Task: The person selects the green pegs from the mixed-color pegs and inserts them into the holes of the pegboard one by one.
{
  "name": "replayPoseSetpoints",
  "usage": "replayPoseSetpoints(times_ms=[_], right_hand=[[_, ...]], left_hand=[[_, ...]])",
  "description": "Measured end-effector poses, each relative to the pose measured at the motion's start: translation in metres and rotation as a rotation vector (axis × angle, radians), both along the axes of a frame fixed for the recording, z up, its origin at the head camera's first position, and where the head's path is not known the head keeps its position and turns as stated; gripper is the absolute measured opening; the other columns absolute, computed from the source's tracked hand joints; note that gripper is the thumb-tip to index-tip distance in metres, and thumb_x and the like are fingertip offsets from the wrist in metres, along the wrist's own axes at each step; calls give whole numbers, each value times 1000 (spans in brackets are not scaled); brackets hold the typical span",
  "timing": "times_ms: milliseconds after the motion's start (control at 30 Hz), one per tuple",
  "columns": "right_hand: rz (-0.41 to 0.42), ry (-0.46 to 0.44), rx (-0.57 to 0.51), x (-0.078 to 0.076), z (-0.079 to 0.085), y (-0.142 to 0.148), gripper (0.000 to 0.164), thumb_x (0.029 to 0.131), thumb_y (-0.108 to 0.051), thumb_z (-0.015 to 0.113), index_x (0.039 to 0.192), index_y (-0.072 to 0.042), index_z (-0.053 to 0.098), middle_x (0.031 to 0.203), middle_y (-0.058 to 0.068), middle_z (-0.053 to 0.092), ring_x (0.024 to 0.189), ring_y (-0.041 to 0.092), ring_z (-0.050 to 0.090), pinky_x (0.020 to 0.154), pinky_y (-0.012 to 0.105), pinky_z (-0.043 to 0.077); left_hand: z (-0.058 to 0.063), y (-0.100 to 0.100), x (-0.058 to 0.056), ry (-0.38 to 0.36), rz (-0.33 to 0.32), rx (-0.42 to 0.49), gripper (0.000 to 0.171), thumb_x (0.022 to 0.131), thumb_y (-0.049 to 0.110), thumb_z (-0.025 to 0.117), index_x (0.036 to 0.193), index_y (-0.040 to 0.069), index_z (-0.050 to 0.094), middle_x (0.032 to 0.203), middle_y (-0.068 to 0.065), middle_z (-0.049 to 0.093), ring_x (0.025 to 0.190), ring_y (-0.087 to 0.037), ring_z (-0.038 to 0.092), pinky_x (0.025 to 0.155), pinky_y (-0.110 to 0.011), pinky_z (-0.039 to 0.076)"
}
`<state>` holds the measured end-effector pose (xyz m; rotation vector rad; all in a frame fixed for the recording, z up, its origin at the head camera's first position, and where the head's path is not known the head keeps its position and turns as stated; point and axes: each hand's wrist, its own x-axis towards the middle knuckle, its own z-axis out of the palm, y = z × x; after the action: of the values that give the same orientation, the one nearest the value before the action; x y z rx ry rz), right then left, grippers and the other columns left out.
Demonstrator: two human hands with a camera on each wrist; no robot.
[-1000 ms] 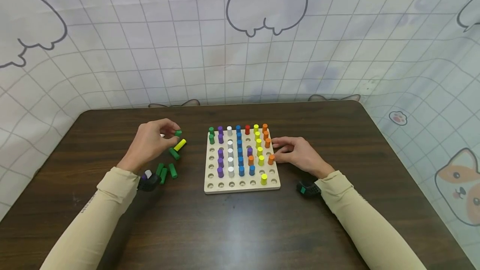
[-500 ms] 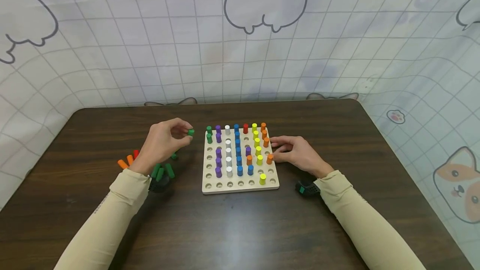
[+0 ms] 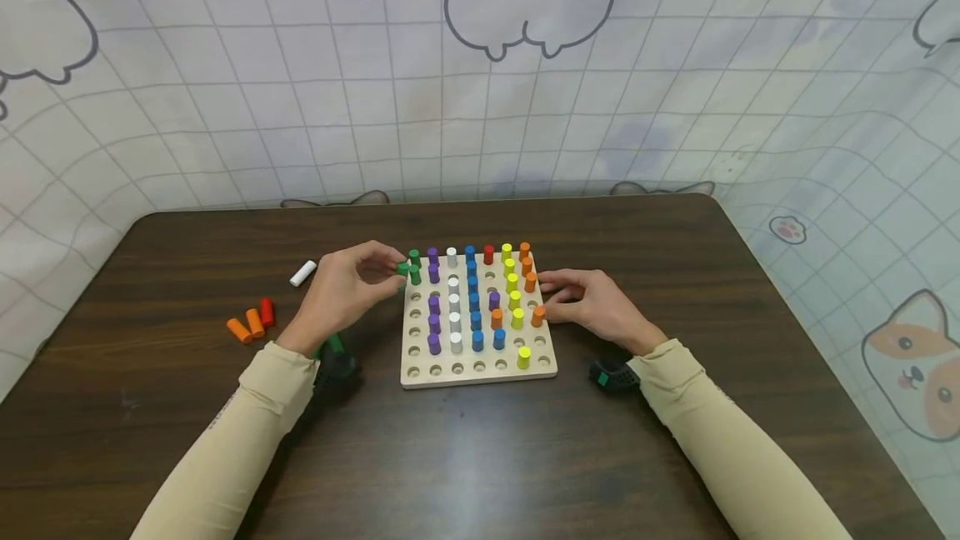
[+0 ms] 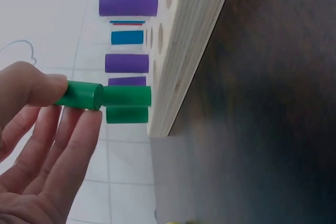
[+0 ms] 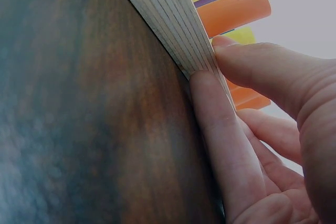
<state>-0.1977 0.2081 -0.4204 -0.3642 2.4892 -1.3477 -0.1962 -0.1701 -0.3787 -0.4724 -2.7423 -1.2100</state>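
My left hand [image 3: 341, 294] pinches a green peg [image 4: 79, 95] between thumb and fingertips at the left edge of the wooden pegboard [image 3: 446, 372]. In the left wrist view the held peg lies sideways, its end overlapping a standing green peg [image 4: 131, 96]; whether they touch I cannot tell. Two green pegs stand at the back of the leftmost column, with bare holes in front of them. My right hand [image 3: 596, 307] grips the board's right edge, thumb on the top rim and a finger against the layered side [image 5: 163, 22], beside an orange peg [image 5: 236, 13].
Purple, white, blue, red, yellow and orange pegs fill much of the board. Loose on the dark table [image 3: 465, 457] to the left lie a white peg [image 3: 303, 273], a red peg [image 3: 267, 312] and two orange pegs [image 3: 247, 327]. Loose green pegs are partly hidden by my left wrist.
My left hand has carried the green peg rightward from the loose pegs to the board's left edge. The right hand has stayed at the right edge. The head view has shifted slightly.
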Motion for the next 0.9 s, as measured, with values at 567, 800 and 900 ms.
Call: replayPoseSetpoints(times_ms=[567,800,900], right_hand=[[-7,1,1,-2,-1,-3,58,91,-29,79,145,-17,60,135,8,68,108,18,71,91,27,57],[-9,5,13,-1,1,-3,60,92,-26,79,146,-14,58,135,10,68,107,18,71,88,23,58],[-9,9,9,0,2,-2,60,92,-25,78,147,-12,58,135,12,68,107,18,71,87,21,58]], left_hand=[[-16,3,-2,-58,-8,36,23,91,13,79,113,11,73,111,-10,78,99,-25,75,91,-45,63],[-18,2,-3,-91,-18,50,23,91,13,80,113,11,73,112,-10,77,100,-25,75,92,-45,63],[-19,3,-4,-100,-26,50,23,91,12,80,113,11,73,113,-10,77,101,-25,76,93,-44,63]])
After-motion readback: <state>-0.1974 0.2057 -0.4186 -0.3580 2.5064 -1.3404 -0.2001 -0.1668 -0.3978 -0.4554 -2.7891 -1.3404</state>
